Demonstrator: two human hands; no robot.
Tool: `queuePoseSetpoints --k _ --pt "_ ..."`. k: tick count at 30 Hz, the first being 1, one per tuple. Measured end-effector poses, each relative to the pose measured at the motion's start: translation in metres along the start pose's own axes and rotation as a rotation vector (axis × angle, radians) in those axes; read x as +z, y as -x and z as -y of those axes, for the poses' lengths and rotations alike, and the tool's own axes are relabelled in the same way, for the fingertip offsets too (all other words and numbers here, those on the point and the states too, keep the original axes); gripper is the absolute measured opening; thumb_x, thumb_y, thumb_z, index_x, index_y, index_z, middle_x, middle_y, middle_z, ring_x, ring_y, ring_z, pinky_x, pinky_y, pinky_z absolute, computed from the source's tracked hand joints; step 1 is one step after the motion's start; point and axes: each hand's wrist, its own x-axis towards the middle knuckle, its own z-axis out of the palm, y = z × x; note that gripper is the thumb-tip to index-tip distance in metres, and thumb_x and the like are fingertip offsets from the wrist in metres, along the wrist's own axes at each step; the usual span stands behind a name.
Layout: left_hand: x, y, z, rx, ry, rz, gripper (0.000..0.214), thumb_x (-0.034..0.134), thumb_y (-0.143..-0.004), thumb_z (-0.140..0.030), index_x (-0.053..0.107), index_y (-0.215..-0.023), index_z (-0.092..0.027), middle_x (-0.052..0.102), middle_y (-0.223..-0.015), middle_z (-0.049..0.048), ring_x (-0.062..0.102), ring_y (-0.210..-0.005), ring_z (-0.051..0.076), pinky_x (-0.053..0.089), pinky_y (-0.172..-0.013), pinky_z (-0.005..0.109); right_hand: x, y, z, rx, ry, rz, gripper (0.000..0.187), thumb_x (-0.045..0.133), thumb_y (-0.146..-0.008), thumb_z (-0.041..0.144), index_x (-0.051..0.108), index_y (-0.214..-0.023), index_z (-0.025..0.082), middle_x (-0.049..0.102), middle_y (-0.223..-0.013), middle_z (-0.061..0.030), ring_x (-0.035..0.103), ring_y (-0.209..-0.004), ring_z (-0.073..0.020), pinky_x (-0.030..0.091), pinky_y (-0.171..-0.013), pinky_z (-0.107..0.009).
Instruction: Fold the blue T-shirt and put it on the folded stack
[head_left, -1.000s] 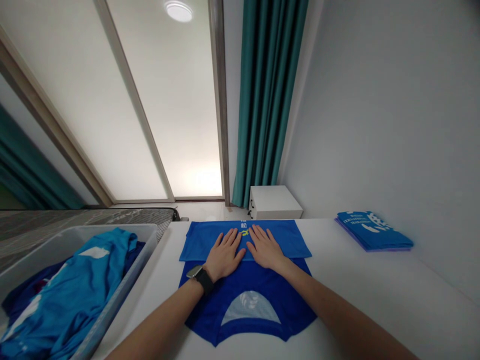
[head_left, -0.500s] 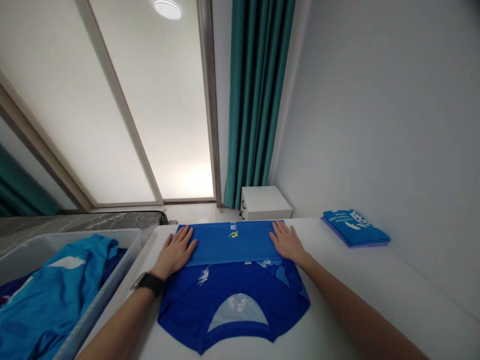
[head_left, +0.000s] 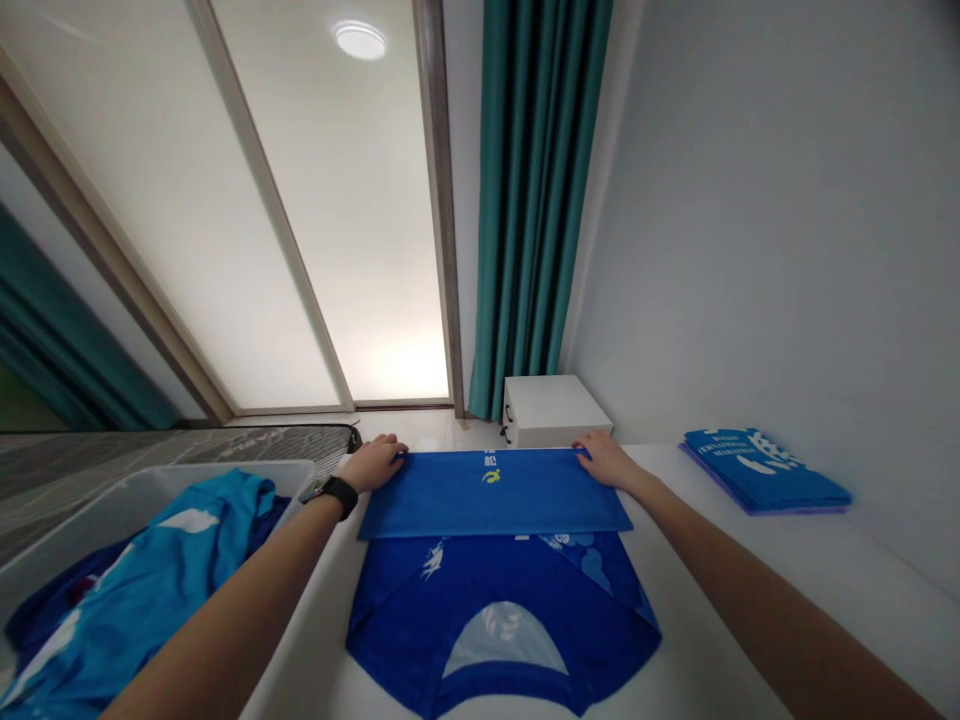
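A blue T-shirt (head_left: 495, 575) lies on the white table (head_left: 705, 580), its neckline toward me and its far part folded over into a lighter blue band with a small yellow and white print. My left hand (head_left: 377, 462), with a dark watch on the wrist, has its fingers curled at the band's far left corner. At the far right corner my right hand (head_left: 606, 460) holds the same edge, fingers bent over it. Some fingertips are hidden behind the fabric edge.
A folded blue garment (head_left: 769, 468) rests on a purple one at the table's right, by the wall. On the left stands a pale plastic bin (head_left: 112, 505) with crumpled blue clothes (head_left: 206, 540). A white cabinet (head_left: 559, 403) stands beyond the table.
My hands have slid from lying flat on the band's sides to its far corners, where the fingers are now curled. The view has shifted slightly left.
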Motion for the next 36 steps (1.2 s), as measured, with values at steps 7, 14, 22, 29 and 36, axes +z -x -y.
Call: queuePoseSetpoints --k 7,14,22,29,36 --pt "-0.017 -0.008 0.021 -0.02 0.106 0.133 0.016 0.06 -0.067 -0.034 0.068 -0.075 -0.023 0.067 -0.075 0.0045 0.063 -0.074 0.023 0.046 -0.072 0.03 -0.008 -0.014 -0.013 0.059 -0.088 0.098 0.019 0.059 -0.08 0.017 0.069 -0.096 0.014 0.07 -0.098 -0.0099 0.062 -0.093 -0.0216 0.044 -0.083 -0.028" --pt "-0.021 -0.007 0.033 -0.038 0.152 0.215 0.022 0.058 -0.069 -0.039 0.064 -0.074 -0.019 0.066 -0.07 0.0024 0.061 -0.069 0.02 0.041 -0.064 0.027 -0.017 -0.008 -0.018 0.064 -0.168 0.171 0.01 0.06 -0.081 0.022 0.068 -0.08 0.016 0.071 -0.08 -0.0058 0.062 -0.074 -0.0188 0.042 -0.065 -0.025" --pt "-0.033 0.0 0.033 0.021 0.1 0.216 0.023 0.057 -0.073 -0.039 0.066 -0.078 -0.018 0.067 -0.077 0.0048 0.061 -0.073 0.021 0.043 -0.068 0.029 -0.037 0.007 -0.011 0.042 -0.198 0.075 0.01 0.054 -0.085 0.021 0.063 -0.085 0.017 0.07 -0.088 -0.0089 0.062 -0.081 -0.0206 0.042 -0.074 -0.027" --pt "-0.066 0.016 0.025 0.086 0.052 0.103 0.025 0.052 -0.079 -0.039 0.066 -0.081 -0.018 0.065 -0.086 0.0066 0.06 -0.079 0.021 0.046 -0.074 0.031 -0.07 0.028 -0.003 0.046 -0.25 -0.026 0.013 0.047 -0.089 0.027 0.057 -0.089 0.019 0.067 -0.075 -0.0039 0.062 -0.072 -0.0191 0.042 -0.068 -0.027" --pt "-0.101 0.056 0.004 0.135 -0.024 0.0 0.028 0.047 -0.086 -0.038 0.067 -0.088 -0.018 0.063 -0.088 0.0061 0.06 -0.079 0.02 0.045 -0.072 0.029 -0.099 0.067 0.008 0.071 -0.478 -0.062 0.012 0.046 -0.089 0.035 0.051 -0.087 0.023 0.065 -0.057 0.0015 0.063 -0.057 -0.0178 0.043 -0.058 -0.026"
